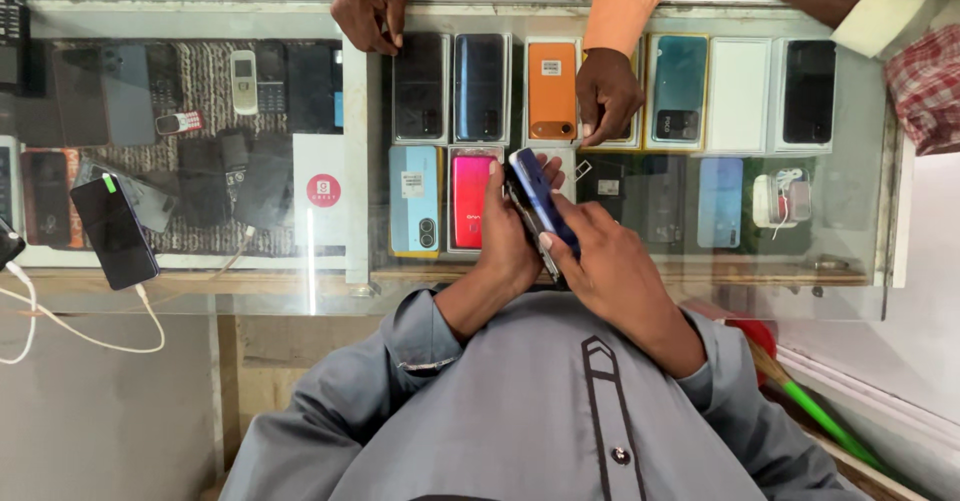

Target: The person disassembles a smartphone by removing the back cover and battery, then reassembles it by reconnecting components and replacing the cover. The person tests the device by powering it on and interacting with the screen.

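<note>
Holding a slim blue smartphone [540,199] tilted over the glass-topped display bench [200,296], left hand [507,236] wrapped around it, right hand [605,256] gripping its near edge, boxed phones beneath.

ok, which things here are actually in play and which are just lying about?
In play:
- blue phone, held over the glass counter
- left hand and right hand, both gripping it

Lying about:
- boxed phones on display under the glass, e.g. orange box, pink phone
- black phone charging on a white cable
- another person's hands on the counter
</note>
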